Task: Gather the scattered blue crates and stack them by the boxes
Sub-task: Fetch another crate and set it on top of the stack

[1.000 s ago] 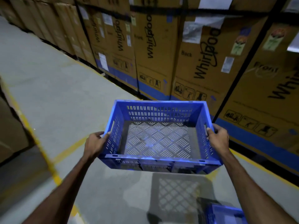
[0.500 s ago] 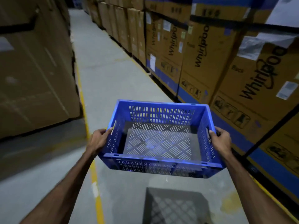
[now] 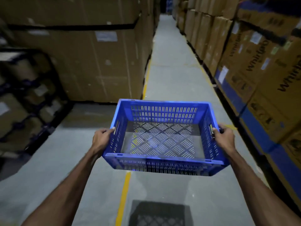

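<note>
An empty blue crate point(image 3: 162, 111) with slotted walls and a perforated floor hangs level in front of me, above the aisle floor. My left hand point(image 3: 101, 138) grips its left side handle and my right hand point(image 3: 224, 139) grips its right side handle. The crate's shadow falls on the floor at the bottom of the head view. No other crate is in view.
A long grey aisle point(image 3: 172, 62) runs ahead. Tall cardboard boxes point(image 3: 254, 66) line the right side. A big cardboard stack point(image 3: 91, 59) stands at the left, with a gap of floor before it and strapped cartons point(image 3: 24, 98) at far left. A yellow floor line point(image 3: 123, 198) runs below the crate.
My view has swung left, from facing the right-hand boxes to looking down the aisle. The crate stays held in both hands. A blue crate seen at the bottom right earlier is out of view.
</note>
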Demonstrator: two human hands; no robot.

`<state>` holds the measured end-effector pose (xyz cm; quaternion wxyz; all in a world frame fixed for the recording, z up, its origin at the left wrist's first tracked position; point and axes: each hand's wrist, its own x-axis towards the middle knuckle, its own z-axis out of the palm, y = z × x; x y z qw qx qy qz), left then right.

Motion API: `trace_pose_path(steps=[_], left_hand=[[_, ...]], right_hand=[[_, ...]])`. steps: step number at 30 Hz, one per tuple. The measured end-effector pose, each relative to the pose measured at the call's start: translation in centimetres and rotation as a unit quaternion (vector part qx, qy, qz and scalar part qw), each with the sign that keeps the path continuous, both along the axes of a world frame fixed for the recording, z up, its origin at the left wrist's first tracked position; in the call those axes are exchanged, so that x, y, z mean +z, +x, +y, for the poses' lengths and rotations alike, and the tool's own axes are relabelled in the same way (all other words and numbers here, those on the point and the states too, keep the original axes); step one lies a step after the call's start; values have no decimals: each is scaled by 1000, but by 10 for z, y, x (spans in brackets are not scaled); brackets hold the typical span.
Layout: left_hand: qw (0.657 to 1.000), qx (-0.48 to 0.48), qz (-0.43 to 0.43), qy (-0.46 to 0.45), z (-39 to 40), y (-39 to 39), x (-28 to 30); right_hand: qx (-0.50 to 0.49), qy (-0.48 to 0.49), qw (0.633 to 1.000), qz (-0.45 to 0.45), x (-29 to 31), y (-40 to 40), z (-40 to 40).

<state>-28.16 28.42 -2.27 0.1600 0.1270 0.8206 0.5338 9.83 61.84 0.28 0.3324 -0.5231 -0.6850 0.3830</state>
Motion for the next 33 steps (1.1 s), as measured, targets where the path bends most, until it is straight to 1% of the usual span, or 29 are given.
trace_pose_path(steps=[5, 7, 10, 14, 19, 21, 23, 27, 29, 33], left_hand=[[997, 74, -15, 7, -92, -24, 14], [994, 104, -2, 19, -129, -27, 22], [989, 147, 11, 11, -194, -36, 28], [980, 200, 4, -5, -302, -52, 13], [964, 264, 5, 10, -427, -52, 1], [955, 297, -6, 12, -470, -40, 8], [943, 333, 3, 14, -510, -24, 18], [917, 399, 22, -19, -601, 1, 17], [900, 434, 11, -32, -642, 16, 19], [863, 504, 22, -38, -704, 52, 28]], right_hand=[[95, 22, 995, 7, 19, -80, -45], [128, 25, 991, 9, 23, -112, -66], [181, 19, 983, 11, 26, -161, -103], [257, 25, 966, 21, 29, -223, -169], [332, 4, 942, 36, 22, -298, -263], [363, -2, 931, 35, 18, -327, -304], [397, -7, 917, 36, 13, -354, -346], [457, -13, 888, 37, 5, -404, -431], [489, -19, 871, 42, 2, -425, -473], [549, -13, 834, 51, 8, -452, -557]])
